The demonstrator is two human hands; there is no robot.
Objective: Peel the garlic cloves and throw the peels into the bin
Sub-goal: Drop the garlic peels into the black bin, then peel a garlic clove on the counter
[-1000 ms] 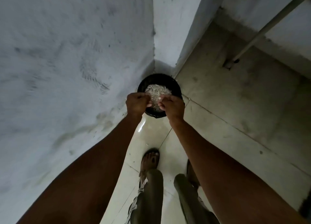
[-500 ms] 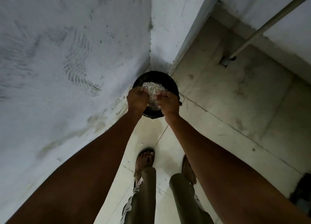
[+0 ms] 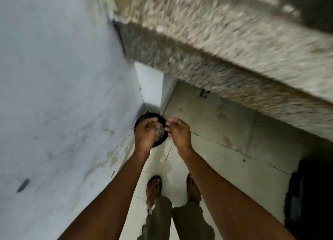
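Observation:
A round black bin stands on the floor in the corner where the wall meets a white pillar. Pale garlic peels lie inside it. My left hand hovers over the bin's left half, fingers loosely curled and covering part of the rim. My right hand is just right of the bin, fingers bent and apart. I see nothing held in either hand. No garlic cloves are in view.
A speckled granite counter edge juts out above and to the right, blurred by motion. A white wall fills the left. My sandalled feet stand on pale floor tiles. A dark mat lies at the right.
My hands were pinched together over the bin; they have since drawn apart. The view has tilted upward, bringing the granite counter into sight.

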